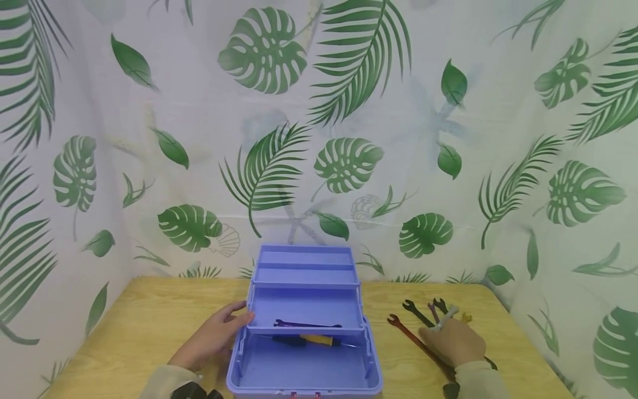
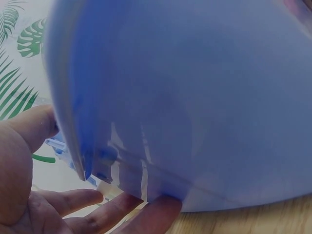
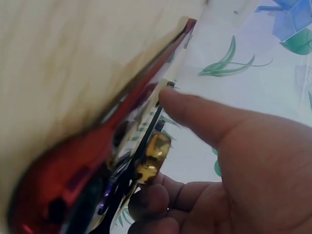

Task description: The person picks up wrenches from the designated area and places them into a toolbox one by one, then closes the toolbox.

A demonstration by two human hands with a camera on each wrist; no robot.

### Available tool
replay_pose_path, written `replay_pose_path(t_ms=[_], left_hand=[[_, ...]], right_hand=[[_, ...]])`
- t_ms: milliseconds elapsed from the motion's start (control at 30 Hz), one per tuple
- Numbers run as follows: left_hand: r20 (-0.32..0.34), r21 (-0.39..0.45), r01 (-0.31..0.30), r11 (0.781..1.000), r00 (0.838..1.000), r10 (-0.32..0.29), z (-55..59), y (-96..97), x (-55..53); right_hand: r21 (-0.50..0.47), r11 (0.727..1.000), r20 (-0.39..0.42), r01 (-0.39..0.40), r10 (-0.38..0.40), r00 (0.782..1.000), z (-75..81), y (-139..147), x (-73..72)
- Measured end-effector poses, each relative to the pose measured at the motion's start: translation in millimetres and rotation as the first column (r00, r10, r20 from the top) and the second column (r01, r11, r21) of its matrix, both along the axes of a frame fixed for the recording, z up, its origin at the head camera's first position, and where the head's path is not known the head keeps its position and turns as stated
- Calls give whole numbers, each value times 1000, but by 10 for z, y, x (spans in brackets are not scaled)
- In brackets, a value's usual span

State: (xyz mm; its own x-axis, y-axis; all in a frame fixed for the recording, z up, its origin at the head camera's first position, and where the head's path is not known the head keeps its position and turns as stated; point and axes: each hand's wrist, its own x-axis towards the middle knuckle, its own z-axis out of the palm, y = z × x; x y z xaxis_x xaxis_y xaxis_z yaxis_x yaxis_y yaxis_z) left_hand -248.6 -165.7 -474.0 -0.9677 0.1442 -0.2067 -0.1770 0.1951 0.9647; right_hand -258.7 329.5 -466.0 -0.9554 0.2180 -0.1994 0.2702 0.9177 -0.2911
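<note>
- Your right hand (image 1: 452,339) is among wrenches (image 1: 413,336) on the table (image 1: 159,310); I cannot tell whether it pinches one.
- Your left hand (image 1: 211,337), fingers spread, touches the blue toolbox (image 1: 304,370).
- A dark wrench (image 1: 309,325) lies in its tray (image 1: 304,303).

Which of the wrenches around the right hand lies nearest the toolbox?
The red wrench, leftmost of that group in the head view. The dark wrench beside it and the others have their visible heads farther right.

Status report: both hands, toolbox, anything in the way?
Left hand touching toolbox. Right hand at loose wrenches, grip unclear. Toolbox open, trays raised; no obstruction visible.
</note>
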Motion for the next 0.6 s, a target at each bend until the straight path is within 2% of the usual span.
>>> replay_pose_path(t_ms=[233,400,600], left_hand=[[1,-4,14,1000,1000,-14,9,7,-7],[-2,-15,13,1000,1000,-13,15,6,-1],[-5,-10,7,1000,1000,-7,23,1,9]], right_hand=[[23,1000,3,8,-8,1000,-46,57,-58],[-7,1000,4,30,-30,1000,-66,89,-60],[0,1000,-29,-2,2,1000,-78,123,-73]])
